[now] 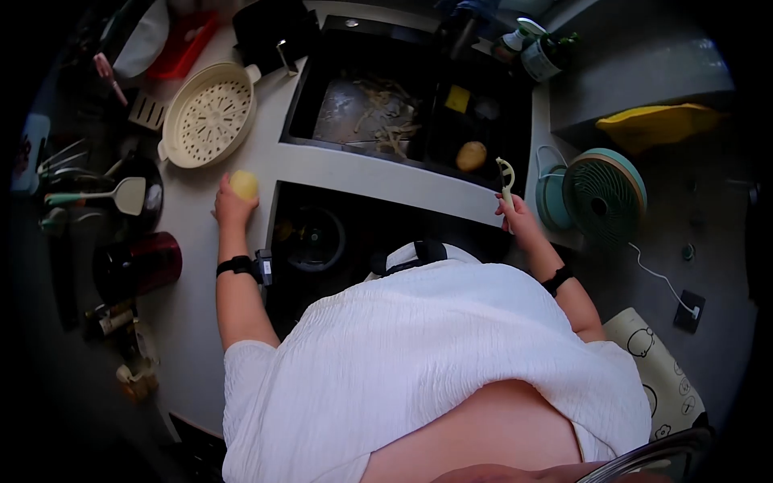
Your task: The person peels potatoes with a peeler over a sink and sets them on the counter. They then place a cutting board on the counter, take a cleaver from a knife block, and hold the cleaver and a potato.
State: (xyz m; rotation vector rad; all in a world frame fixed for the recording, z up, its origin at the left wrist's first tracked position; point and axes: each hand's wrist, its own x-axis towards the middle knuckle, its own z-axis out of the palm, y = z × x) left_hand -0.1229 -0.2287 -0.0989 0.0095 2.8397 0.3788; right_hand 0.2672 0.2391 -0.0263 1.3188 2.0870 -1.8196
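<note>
My left hand [234,203] is closed around a pale yellow peeled potato [245,185], low over the counter at the left, below the cream strainer basket [211,121]. In my right hand [519,219] is a light green vegetable peeler [506,179], its head pointing up, near the sink's front right corner. An unpeeled potato [471,156] lies in the right basin of the dark sink [354,146]. Scattered peels [385,109] cover part of the left basin. Whether the left hand's potato touches the counter I cannot tell.
A yellow sponge [457,99] sits in the right basin. At the right stands a teal fan [604,197], its cord running to a wall socket [689,311]. Left along the counter are a spatula [127,195], a dark red canister [138,266] and a red tray [184,47].
</note>
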